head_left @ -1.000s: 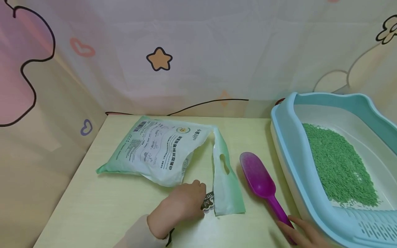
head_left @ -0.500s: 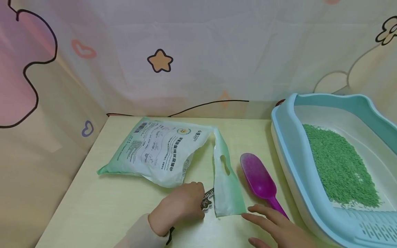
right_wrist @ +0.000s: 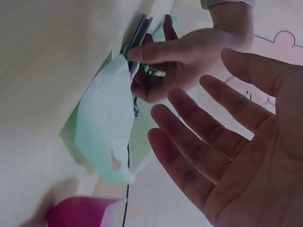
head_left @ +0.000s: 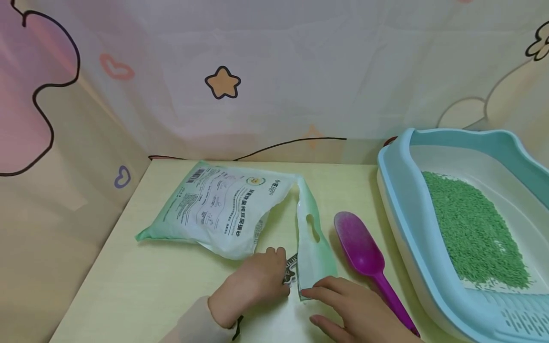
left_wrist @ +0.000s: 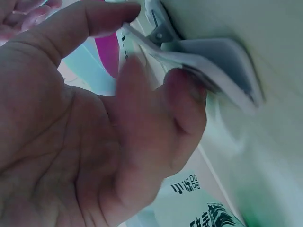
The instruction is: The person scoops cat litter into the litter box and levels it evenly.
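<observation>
A dark clip (head_left: 290, 272) with a patterned face lies low on the table in my left hand (head_left: 257, 281). In the left wrist view the thumb and a curled finger pinch the hinged clip (left_wrist: 203, 61) at its edges. Beside it is the cut-off top strip, with a handle hole (head_left: 309, 255), still joined at the far end to the white-and-green cat litter bag (head_left: 227, 205). Fingers spread, my right hand (head_left: 356, 307) reaches over the strip's near end; whether it touches is unclear. The right wrist view shows that right hand (right_wrist: 232, 142) holding nothing.
A magenta scoop (head_left: 362, 252) lies to the right of the strip. Farther right stands a blue-rimmed litter box (head_left: 407, 209) with green pellets (head_left: 476, 228) inside. A patterned curtain (head_left: 279, 85) closes off the back of the table (head_left: 120, 286).
My right hand has let go of the scoop's handle and moved left to the near end of the strip. My left hand stays nearly in place with the clip.
</observation>
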The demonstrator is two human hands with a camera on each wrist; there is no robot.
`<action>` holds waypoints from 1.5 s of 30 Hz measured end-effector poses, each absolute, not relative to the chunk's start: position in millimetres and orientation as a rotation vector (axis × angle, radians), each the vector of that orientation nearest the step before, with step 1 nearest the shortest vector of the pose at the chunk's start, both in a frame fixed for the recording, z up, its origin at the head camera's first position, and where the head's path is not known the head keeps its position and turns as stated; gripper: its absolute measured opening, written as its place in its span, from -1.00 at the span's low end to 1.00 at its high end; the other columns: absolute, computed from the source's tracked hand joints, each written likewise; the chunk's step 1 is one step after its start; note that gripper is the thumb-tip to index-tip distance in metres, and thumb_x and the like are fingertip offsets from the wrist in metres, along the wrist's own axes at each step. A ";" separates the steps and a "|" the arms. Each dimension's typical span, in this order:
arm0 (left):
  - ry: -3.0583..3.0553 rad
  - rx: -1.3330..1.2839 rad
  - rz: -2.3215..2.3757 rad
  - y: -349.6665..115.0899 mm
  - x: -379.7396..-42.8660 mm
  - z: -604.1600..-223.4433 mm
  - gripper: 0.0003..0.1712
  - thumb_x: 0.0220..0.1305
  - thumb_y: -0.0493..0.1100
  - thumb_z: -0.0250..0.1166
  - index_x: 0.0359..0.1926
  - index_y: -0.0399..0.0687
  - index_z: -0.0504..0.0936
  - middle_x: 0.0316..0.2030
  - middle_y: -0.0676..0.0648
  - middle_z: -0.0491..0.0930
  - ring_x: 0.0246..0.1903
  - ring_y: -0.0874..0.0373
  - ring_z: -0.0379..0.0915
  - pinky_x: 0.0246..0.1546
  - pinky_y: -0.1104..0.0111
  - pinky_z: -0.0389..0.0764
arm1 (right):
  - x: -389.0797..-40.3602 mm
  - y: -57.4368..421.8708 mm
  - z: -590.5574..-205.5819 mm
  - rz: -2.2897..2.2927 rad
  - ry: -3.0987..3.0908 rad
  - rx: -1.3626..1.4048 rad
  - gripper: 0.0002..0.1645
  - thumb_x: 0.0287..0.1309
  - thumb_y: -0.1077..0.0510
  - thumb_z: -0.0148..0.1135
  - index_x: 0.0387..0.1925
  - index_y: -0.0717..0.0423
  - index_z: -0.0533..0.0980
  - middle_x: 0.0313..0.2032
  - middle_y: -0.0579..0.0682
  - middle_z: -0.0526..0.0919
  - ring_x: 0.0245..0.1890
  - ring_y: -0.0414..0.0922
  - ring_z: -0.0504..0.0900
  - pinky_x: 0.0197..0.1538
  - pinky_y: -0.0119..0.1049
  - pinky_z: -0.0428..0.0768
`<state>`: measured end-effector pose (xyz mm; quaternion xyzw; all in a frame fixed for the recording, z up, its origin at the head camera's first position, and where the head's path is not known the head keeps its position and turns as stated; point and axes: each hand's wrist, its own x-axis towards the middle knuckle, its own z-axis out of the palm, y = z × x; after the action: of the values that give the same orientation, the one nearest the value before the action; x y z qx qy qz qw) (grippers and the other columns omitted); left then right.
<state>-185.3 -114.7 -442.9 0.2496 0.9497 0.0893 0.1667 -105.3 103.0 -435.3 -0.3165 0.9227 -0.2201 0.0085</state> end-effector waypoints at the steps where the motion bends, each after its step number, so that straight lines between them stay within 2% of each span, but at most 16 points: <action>1: 2.707 0.705 0.256 -114.7 -185.6 -443.0 -0.51 0.12 0.00 0.46 -0.13 -0.23 0.46 -0.34 -0.12 0.51 -0.42 0.00 0.50 -0.35 0.18 0.58 | -108.1 99.8 -433.8 -0.691 2.856 -0.958 -0.55 0.33 -0.15 0.36 0.21 -0.28 0.59 0.00 -0.26 0.69 -0.08 -0.26 0.68 -0.14 -0.35 0.70; 4: 2.712 0.681 0.274 -114.7 -186.5 -442.7 -0.58 0.17 -0.01 0.43 -0.19 -0.21 0.47 -0.38 -0.11 0.55 -0.44 0.00 0.53 -0.36 0.17 0.58 | -115.8 90.1 -430.1 -0.698 2.807 -0.825 -0.58 0.34 -0.16 0.34 0.19 -0.29 0.60 -0.03 -0.27 0.71 -0.11 -0.29 0.69 -0.16 -0.37 0.69; 9: 2.715 0.660 0.261 -114.3 -186.8 -440.8 -0.69 0.22 -0.02 0.42 -0.29 -0.17 0.57 -0.43 -0.09 0.60 -0.46 0.02 0.57 -0.38 0.17 0.61 | -127.2 74.0 -432.1 -0.766 2.820 -0.731 -0.63 0.33 -0.05 0.37 0.15 -0.28 0.62 -0.17 -0.35 0.71 -0.22 -0.35 0.67 -0.19 -0.39 0.65; 13: 2.730 0.705 0.216 -115.7 -186.7 -438.0 -0.75 0.24 -0.06 0.42 -0.48 -0.06 0.60 -0.54 -0.04 0.59 -0.56 0.10 0.51 -0.47 0.21 0.58 | -133.6 64.5 -436.4 -0.806 2.857 -0.737 -0.66 0.31 0.01 0.37 0.11 -0.19 0.64 -0.26 -0.36 0.70 -0.30 -0.38 0.64 -0.26 -0.42 0.58; 17: 2.747 0.757 0.208 -117.6 -186.6 -433.9 -0.74 0.29 -0.10 0.37 -0.53 -0.04 0.59 -0.62 -0.01 0.53 -0.62 0.15 0.42 -0.54 0.25 0.52 | -141.1 59.2 -437.8 -0.833 2.857 -0.654 -0.70 0.31 0.01 0.36 0.06 -0.13 0.64 -0.35 -0.37 0.68 -0.38 -0.40 0.60 -0.30 -0.41 0.54; 22: 2.769 0.771 0.248 -117.5 -185.2 -426.6 -0.74 0.24 -0.13 0.36 -0.55 -0.07 0.54 -0.64 0.00 0.48 -0.66 0.15 0.35 -0.60 0.26 0.44 | -148.8 57.8 -438.4 -0.952 2.849 -0.515 -0.91 0.41 0.02 0.26 -0.15 -0.09 0.59 -0.46 -0.30 0.66 -0.49 -0.40 0.52 -0.37 -0.41 0.49; 27: 2.837 0.834 0.337 -117.4 -180.6 -418.0 -0.74 0.25 -0.11 0.30 -0.52 -0.07 0.50 -0.63 -0.01 0.46 -0.65 0.14 0.35 -0.59 0.27 0.41 | -152.3 57.5 -439.1 -1.110 2.732 -0.353 -0.65 0.54 -0.19 0.04 -0.26 -0.10 0.55 -0.53 -0.25 0.58 -0.56 -0.34 0.49 -0.45 -0.39 0.45; 33: 2.917 0.919 0.544 -114.5 -179.2 -413.5 -0.83 0.28 -0.12 0.27 -0.44 0.00 0.49 -0.52 0.06 0.41 -0.56 0.20 0.30 -0.51 0.37 0.40 | -153.6 59.9 -436.7 -1.333 2.517 -0.222 -0.53 0.57 -0.28 -0.07 -0.18 -0.04 0.53 -0.50 -0.07 0.71 -0.53 -0.09 0.68 -0.49 -0.27 0.56; 39: 2.917 0.941 0.780 -107.7 -181.5 -416.1 -0.77 0.27 -0.09 0.34 -0.41 0.05 0.43 -0.50 0.11 0.33 -0.55 0.27 0.25 -0.56 0.46 0.31 | -156.8 68.2 -431.9 -1.531 2.390 -0.194 -0.57 0.59 -0.19 -0.06 -0.06 0.05 0.52 -0.45 0.07 0.74 -0.50 0.06 0.72 -0.45 -0.08 0.68; 42: 2.929 0.910 0.883 -106.5 -181.9 -416.8 -0.69 0.23 -0.06 0.40 -0.37 0.06 0.38 -0.47 0.12 0.34 -0.54 0.29 0.26 -0.57 0.47 0.31 | -159.1 71.8 -428.6 -1.569 2.381 -0.178 -0.62 0.58 -0.13 -0.01 -0.08 0.08 0.53 -0.41 0.05 0.73 -0.49 0.05 0.72 -0.46 -0.07 0.68; 45: 2.999 0.899 0.927 -104.9 -181.9 -417.7 -0.60 0.17 -0.02 0.45 -0.32 0.04 0.33 -0.47 0.13 0.32 -0.55 0.28 0.25 -0.61 0.48 0.30 | -160.8 73.2 -426.8 -1.583 2.399 -0.122 -0.62 0.54 -0.15 0.06 -0.13 0.07 0.54 -0.43 0.02 0.71 -0.51 0.00 0.69 -0.49 -0.13 0.64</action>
<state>-181.9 -104.9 -417.7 0.2748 0.9167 0.2834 -0.0617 -160.8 73.2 -426.8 -0.0420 0.8267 -0.5454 0.1319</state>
